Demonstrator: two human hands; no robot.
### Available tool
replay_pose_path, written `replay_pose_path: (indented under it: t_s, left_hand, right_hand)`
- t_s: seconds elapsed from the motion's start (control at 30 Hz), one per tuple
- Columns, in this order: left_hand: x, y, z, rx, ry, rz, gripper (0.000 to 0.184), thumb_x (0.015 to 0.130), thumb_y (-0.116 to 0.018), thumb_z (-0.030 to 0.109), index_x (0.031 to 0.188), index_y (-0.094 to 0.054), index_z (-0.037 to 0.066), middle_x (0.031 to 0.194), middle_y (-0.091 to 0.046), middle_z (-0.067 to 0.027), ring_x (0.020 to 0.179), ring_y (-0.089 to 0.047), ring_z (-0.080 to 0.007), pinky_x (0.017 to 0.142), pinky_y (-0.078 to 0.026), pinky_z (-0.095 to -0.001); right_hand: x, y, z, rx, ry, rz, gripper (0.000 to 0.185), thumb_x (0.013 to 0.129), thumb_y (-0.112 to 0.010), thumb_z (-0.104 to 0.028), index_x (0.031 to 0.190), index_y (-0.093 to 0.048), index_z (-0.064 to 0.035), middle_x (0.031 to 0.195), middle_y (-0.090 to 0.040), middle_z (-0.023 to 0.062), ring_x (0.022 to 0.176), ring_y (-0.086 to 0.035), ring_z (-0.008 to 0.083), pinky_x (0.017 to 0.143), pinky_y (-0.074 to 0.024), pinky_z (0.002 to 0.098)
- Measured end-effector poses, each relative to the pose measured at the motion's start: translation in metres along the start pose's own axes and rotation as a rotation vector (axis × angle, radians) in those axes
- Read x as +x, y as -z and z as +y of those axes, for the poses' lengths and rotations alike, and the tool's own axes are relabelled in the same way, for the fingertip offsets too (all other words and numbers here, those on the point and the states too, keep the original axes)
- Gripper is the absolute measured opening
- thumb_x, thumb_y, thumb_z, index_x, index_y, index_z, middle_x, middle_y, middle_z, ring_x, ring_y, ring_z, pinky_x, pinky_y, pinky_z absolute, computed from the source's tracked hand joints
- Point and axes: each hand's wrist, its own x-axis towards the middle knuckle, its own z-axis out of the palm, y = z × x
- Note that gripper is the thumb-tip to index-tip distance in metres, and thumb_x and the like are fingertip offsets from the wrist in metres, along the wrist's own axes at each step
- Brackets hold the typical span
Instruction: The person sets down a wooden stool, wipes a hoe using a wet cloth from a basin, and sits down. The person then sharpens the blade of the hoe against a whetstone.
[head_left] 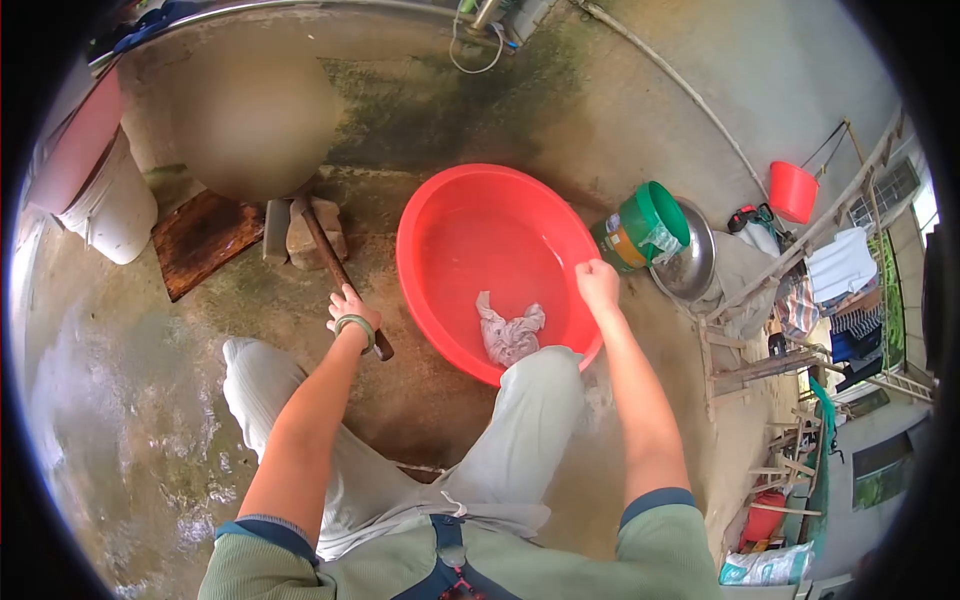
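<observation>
My left hand (352,308), with a bangle (355,322) at the wrist, is over a dark wooden stick (326,250). Its fingers are spread, and I cannot tell whether they touch the stick. The stick's far end leans by some stone blocks (305,238). My right hand (598,284) is closed at the right rim of a large red basin (420,215), its fingers gripping the edge. Inside the basin, on its near side, lies a crumpled pale cloth (510,330). The basin stands close to my knee.
Right of the basin are a green bucket (655,225) and a metal bowl (700,255). A dark wooden board (205,235) and a white bucket (120,205) stand at left. A red bucket (793,192) and a wooden frame (770,268) are farther right. The concrete floor (160,400) looks wet.
</observation>
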Motion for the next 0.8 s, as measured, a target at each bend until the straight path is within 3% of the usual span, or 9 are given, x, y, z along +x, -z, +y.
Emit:
replay_pose_path:
  t_s: [0.23, 0.27, 0.33, 0.47, 0.53, 0.6, 0.67, 0.77, 0.8]
  left_hand:
    - [-0.045, 0.042, 0.062, -0.432, -0.751, -0.002, 0.038, 0.073, -0.062, 0.025, 0.105, -0.056, 0.006, 0.094, -0.061, -0.0108, 0.092, -0.057, -0.0275, 0.092, -0.034, -0.0453]
    - [-0.051, 0.054, 0.067, -0.37, -0.788, -0.05, 0.035, 0.073, -0.062, 0.023, 0.103, -0.057, 0.006, 0.09, -0.063, -0.0096, 0.087, -0.058, -0.0269, 0.09, -0.036, -0.0428]
    - [-0.044, 0.064, 0.084, -0.333, -0.824, -0.059, 0.026, 0.073, -0.063, 0.018, 0.094, -0.06, 0.003, 0.081, -0.063, -0.0098, 0.077, -0.059, -0.027, 0.081, -0.04, -0.0365]
    - [0.005, 0.04, 0.094, -0.312, -0.676, -0.23, 0.013, 0.077, -0.061, 0.016, 0.073, -0.06, 0.003, 0.07, -0.06, -0.0098, 0.067, -0.056, -0.0287, 0.086, -0.036, -0.0438]
    - [0.014, 0.017, 0.1, -0.26, -0.691, -0.245, 0.014, 0.078, -0.06, 0.017, 0.074, -0.06, 0.003, 0.07, -0.059, -0.0104, 0.068, -0.056, -0.0289, 0.086, -0.036, -0.0442]
    - [0.015, -0.011, 0.097, -0.186, -0.733, -0.271, 0.015, 0.079, -0.059, 0.017, 0.074, -0.06, 0.003, 0.07, -0.059, -0.0109, 0.068, -0.056, -0.029, 0.086, -0.036, -0.0446]
    - [0.014, -0.039, 0.082, -0.127, -0.635, -0.287, 0.014, 0.081, -0.056, 0.017, 0.078, -0.06, 0.004, 0.075, -0.06, -0.0116, 0.073, -0.057, -0.0297, 0.087, -0.035, -0.046]
    - [-0.01, -0.063, 0.063, -0.009, -0.741, -0.241, 0.02, 0.082, -0.055, 0.019, 0.097, -0.058, 0.006, 0.081, -0.061, -0.0107, 0.08, -0.058, -0.0301, 0.088, -0.034, -0.0476]
    - [-0.03, -0.065, 0.058, 0.095, -0.772, -0.261, 0.029, 0.081, -0.056, 0.022, 0.106, -0.054, 0.007, 0.085, -0.062, -0.011, 0.083, -0.059, -0.0301, 0.088, -0.034, -0.0475]
  right_hand:
    - [-0.002, -0.138, -0.082, 0.505, -0.019, -0.189, 0.032, 0.075, -0.059, -0.02, 0.054, -0.043, -0.003, 0.051, -0.047, 0.0167, 0.047, -0.05, 0.0328, 0.044, -0.0371, 0.043]
    - [-0.012, -0.159, -0.082, 0.481, 0.059, -0.319, 0.018, 0.075, -0.06, -0.019, 0.068, -0.053, -0.004, 0.069, -0.058, 0.0154, 0.064, -0.057, 0.0313, 0.056, -0.0439, 0.0438]
    - [-0.027, -0.172, -0.092, 0.355, 0.223, -0.73, 0.057, 0.074, -0.062, -0.018, 0.126, -0.04, -0.0127, 0.127, -0.043, 0.0169, 0.107, -0.046, 0.0399, 0.088, -0.0432, 0.0442]
    - [-0.025, -0.142, -0.084, 0.232, 0.167, -0.906, 0.059, 0.073, -0.064, -0.024, 0.126, -0.043, -0.0095, 0.126, -0.042, 0.0198, 0.117, -0.04, 0.0377, 0.096, -0.0335, 0.0453]
    - [-0.017, -0.138, -0.076, 0.306, 0.118, -0.792, 0.051, 0.075, -0.063, -0.024, 0.121, -0.047, -0.0078, 0.114, -0.053, 0.0186, 0.113, -0.043, 0.0362, 0.092, -0.0357, 0.0434]
    - [-0.025, -0.153, -0.057, 0.435, 0.018, -0.588, 0.035, 0.078, -0.059, -0.015, 0.111, -0.052, -0.0078, 0.066, -0.06, 0.0115, 0.066, -0.058, 0.0303, 0.071, -0.0425, 0.0417]
    - [-0.047, -0.155, -0.047, 0.537, -0.165, -0.569, 0.042, 0.078, -0.056, -0.007, 0.119, -0.049, -0.0112, 0.059, -0.057, 0.0107, 0.053, -0.056, 0.0311, 0.066, -0.0442, 0.0419]
    - [-0.069, -0.127, -0.031, 0.733, -0.512, -0.792, 0.056, 0.077, -0.053, 0.0, 0.129, -0.039, -0.0158, 0.074, -0.06, 0.0151, 0.063, -0.059, 0.0314, 0.066, -0.0445, 0.0444]
    - [-0.089, -0.12, -0.019, 0.744, -0.423, -0.725, 0.067, 0.075, -0.051, 0.003, 0.135, -0.028, -0.0147, 0.104, -0.054, 0.0211, 0.087, -0.058, 0.0323, 0.076, -0.0447, 0.0439]
